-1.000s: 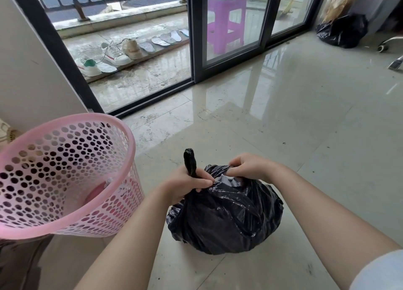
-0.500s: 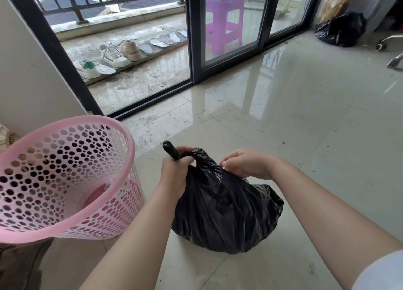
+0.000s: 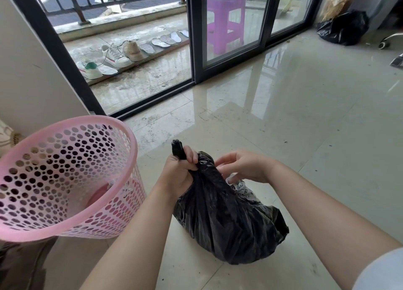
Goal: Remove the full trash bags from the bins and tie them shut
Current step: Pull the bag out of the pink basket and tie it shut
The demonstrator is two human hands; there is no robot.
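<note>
Lower centre of frame: we see the black trash bag (image 3: pixel 229 220) on the floor (image 3: pixel 305 126). Left hand (image 3: pixel 178 172) grips its twisted neck; right hand (image 3: pixel 242 167), fingers loosely curled, touches the bag top. Pink bin (image 3: pixel 65 180) lower left.

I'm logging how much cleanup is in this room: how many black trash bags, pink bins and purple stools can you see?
Black trash bags: 2, one gripped by the left hand at its neck, one by the far wall
Pink bins: 1
Purple stools: 1
Total: 4
</note>
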